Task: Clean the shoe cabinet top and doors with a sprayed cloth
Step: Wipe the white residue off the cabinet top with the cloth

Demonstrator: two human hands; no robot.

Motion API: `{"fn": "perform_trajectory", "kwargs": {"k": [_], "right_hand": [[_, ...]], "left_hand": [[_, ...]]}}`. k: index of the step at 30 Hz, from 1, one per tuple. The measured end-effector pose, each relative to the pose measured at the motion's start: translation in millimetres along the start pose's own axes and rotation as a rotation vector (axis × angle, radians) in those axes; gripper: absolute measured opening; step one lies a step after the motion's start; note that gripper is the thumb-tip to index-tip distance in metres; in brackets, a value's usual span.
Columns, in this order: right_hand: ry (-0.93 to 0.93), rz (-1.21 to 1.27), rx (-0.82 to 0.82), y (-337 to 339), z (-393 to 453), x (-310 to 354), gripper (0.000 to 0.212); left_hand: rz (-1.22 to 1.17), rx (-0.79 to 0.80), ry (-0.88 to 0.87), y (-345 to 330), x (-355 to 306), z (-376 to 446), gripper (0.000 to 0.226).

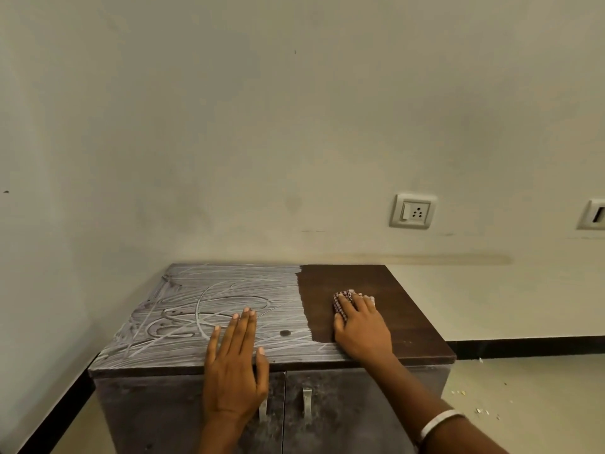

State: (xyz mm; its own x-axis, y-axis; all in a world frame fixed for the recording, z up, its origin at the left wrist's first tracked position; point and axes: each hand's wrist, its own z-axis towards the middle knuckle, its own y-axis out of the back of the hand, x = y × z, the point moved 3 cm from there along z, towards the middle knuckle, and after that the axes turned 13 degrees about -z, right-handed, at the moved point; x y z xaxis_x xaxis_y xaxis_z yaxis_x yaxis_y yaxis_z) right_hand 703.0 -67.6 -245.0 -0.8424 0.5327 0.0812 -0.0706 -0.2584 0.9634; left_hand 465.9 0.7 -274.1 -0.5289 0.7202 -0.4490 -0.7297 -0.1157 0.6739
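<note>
Where dust ends, right hand (pixel 361 326) on cloth (pixel 343 301)

Hidden and cropped parts

The right hand (pixel 360 326) covers most of the cloth (pixel 343 301); the second wall plate (pixel 594 214) is cut by the right edge; the cabinet doors (pixel 343 414) run off the bottom.
</note>
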Motion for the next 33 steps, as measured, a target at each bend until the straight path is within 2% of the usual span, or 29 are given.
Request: {"fn": "perform_trajectory", "kwargs": {"k": [6,10,16,20,24,28,33], "right_hand": [[0.111,0.050,-0.007,3,-23,44,0.058],[0.141,0.071,-0.030,7,-29,39,0.056],[-0.041,-0.011,-0.053,7,-29,-26,0.062],[-0.074,-0.032,-0.034,10,-33,-22,0.063],[0.002,0.013,-0.043,11,-43,19,0.057],[0.108,0.042,-0.073,7,-53,56,0.071],[0.100,0.006,-0.087,6,-54,29,0.069]], "left_hand": [[0.014,-0.010,-0.010,1,-2,0,0.063],[0.024,-0.009,-0.010,0,0,0,0.063],[0.015,-0.016,-0.005,-1,-1,0,0.063],[0.022,-0.019,-0.004,-1,-1,0,0.063],[0.037,-0.017,0.002,-1,0,-1,0.063],[0.047,-0.016,-0.002,-2,0,-1,0.063],[0.041,-0.015,-0.017,0,2,0,0.063]]}}
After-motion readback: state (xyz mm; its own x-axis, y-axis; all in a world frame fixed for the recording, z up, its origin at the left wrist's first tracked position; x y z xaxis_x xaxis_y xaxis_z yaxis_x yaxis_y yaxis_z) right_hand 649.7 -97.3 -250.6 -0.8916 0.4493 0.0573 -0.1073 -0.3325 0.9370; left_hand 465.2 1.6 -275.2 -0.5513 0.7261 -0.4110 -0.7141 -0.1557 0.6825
